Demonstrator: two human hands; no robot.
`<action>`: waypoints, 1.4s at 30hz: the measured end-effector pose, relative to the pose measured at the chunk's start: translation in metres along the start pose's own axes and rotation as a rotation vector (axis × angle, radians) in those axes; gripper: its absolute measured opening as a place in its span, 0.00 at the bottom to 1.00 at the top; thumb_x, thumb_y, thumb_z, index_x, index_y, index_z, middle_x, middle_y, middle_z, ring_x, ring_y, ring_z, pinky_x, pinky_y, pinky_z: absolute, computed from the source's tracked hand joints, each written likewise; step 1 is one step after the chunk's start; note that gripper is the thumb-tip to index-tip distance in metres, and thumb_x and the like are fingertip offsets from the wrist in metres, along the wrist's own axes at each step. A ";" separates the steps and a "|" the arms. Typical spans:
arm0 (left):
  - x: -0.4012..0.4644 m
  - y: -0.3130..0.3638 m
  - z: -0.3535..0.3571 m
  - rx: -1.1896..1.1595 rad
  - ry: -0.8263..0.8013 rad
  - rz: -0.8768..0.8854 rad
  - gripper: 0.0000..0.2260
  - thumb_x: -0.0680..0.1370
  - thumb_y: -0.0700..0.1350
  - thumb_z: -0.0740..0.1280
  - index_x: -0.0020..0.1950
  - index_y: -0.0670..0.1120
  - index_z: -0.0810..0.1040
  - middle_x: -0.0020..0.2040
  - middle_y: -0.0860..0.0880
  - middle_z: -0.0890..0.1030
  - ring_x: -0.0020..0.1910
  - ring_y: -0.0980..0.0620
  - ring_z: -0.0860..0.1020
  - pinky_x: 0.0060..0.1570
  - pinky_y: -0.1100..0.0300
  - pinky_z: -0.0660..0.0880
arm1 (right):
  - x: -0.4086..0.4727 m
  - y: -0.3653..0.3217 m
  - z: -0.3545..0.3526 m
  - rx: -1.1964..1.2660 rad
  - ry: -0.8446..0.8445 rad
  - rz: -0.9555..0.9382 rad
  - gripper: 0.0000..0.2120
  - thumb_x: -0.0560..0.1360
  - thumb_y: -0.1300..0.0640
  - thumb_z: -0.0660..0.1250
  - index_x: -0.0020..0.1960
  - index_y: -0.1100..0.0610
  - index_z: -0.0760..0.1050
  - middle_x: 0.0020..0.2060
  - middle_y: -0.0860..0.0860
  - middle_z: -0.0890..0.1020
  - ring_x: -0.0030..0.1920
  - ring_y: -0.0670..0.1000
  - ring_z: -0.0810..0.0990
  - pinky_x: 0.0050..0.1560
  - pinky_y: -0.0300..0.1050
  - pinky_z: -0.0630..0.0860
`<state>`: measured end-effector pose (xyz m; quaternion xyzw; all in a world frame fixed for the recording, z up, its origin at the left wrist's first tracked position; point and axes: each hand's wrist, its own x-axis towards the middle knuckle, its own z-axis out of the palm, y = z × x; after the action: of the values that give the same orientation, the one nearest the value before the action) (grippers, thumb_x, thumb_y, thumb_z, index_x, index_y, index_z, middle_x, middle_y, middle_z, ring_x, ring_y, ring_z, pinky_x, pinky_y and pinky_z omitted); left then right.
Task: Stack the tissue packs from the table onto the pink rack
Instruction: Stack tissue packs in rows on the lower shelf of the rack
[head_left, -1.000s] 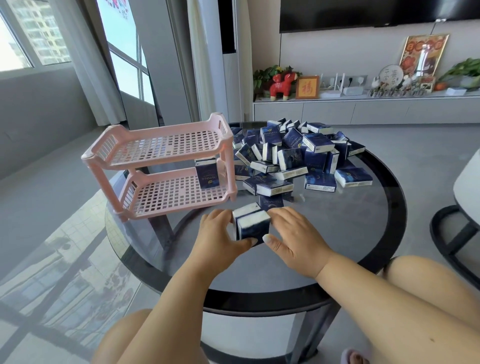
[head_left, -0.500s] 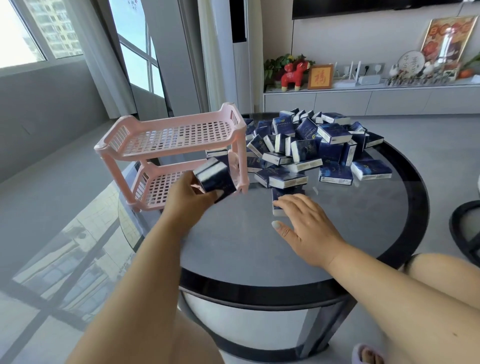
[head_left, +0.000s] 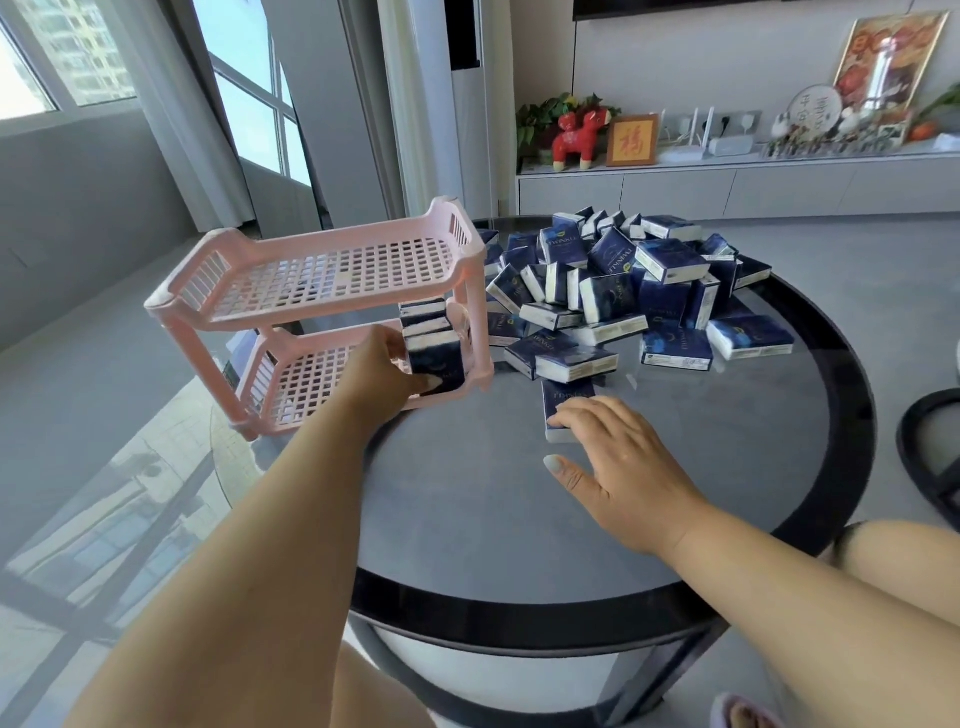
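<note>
While your left hand (head_left: 384, 364) grips a pack (head_left: 435, 361) at the right end of the rack's (head_left: 311, 312) lower shelf, you are in the placing step: the pack stands upright, just in front of other packs (head_left: 423, 314) already lined up there, and your fingers are curled round it with the thumb on its front face. Whether it sits fully on the shelf yet is hard to tell, since your hand covers its left side and the rack's front rim hides its base.

Your right hand (head_left: 613, 467) lies flat and relaxed on the table (head_left: 519, 519), fingers straight, fingertips (head_left: 563, 418) resting on the near end of a lone pack (head_left: 566, 402) that lies apart from the pile (head_left: 623, 291). It presses rather than holds.

As I judge it, the next move asks you to let go with the left hand without tipping the row, then to curl the right fingers round the lone pack and pass it across. The top shelf looks bare, and most of the packs are on the table, so the task seems to be at an early stage.

How many packs stand in the row behind the held one is unclear; the upper shelf and the rack's post cut across them. Packs at the back of the pile overlap too much to count, and the table's right rim runs behind your forearm.
</note>
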<state>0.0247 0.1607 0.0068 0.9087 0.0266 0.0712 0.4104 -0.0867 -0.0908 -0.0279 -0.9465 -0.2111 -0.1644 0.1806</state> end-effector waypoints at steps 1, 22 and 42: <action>0.002 -0.001 0.001 -0.005 -0.001 -0.003 0.23 0.66 0.42 0.80 0.53 0.47 0.69 0.47 0.53 0.75 0.48 0.49 0.74 0.49 0.56 0.69 | 0.000 0.000 0.000 0.003 0.004 -0.004 0.35 0.75 0.31 0.39 0.62 0.53 0.70 0.60 0.47 0.73 0.63 0.45 0.62 0.64 0.36 0.53; 0.004 -0.002 0.000 0.005 0.048 -0.051 0.27 0.67 0.45 0.79 0.61 0.45 0.70 0.53 0.49 0.75 0.51 0.49 0.75 0.50 0.54 0.73 | 0.001 0.000 0.002 -0.106 -0.098 0.114 0.38 0.70 0.29 0.30 0.70 0.41 0.63 0.72 0.46 0.62 0.72 0.52 0.53 0.69 0.51 0.53; -0.110 0.037 0.029 -0.023 -0.051 0.100 0.12 0.76 0.45 0.71 0.58 0.53 0.77 0.50 0.54 0.77 0.36 0.58 0.74 0.31 0.68 0.68 | -0.003 0.008 0.006 0.264 0.109 -0.002 0.22 0.70 0.67 0.69 0.58 0.47 0.71 0.59 0.51 0.74 0.56 0.53 0.75 0.58 0.45 0.71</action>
<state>-0.0803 0.1031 0.0041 0.9056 -0.0301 0.0686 0.4175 -0.0841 -0.0963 -0.0366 -0.9040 -0.2216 -0.1867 0.3144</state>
